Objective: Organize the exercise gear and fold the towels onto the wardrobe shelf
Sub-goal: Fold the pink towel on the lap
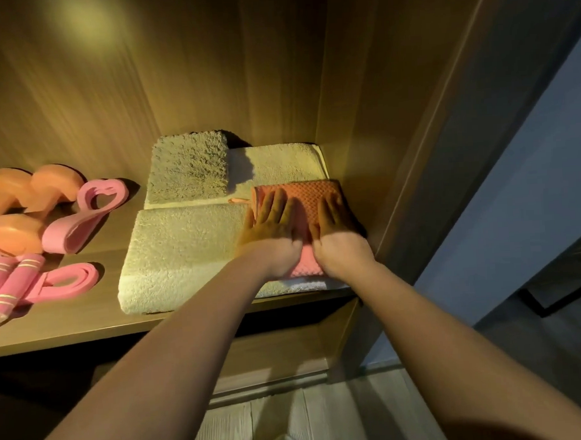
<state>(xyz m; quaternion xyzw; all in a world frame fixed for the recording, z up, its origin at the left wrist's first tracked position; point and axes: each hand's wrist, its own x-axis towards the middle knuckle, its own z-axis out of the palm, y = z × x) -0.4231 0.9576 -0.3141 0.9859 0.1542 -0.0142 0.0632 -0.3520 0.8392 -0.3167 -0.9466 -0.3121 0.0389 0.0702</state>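
Left grip [270, 226] and right grip [337, 227], fingers straight, press pink towel [314, 192], lengthwise front-to-back.

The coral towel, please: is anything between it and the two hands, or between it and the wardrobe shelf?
Nothing visible separates them: left hand and right hand lie flat on the coral towel. It rests on folded pale towels at the right end of the shelf, not on the board.

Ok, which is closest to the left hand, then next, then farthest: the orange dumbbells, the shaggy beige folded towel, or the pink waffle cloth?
1. Pink waffle cloth, right under the left hand.
2. Shaggy beige folded towel, behind and leftward.
3. Orange dumbbells, far off to the left.
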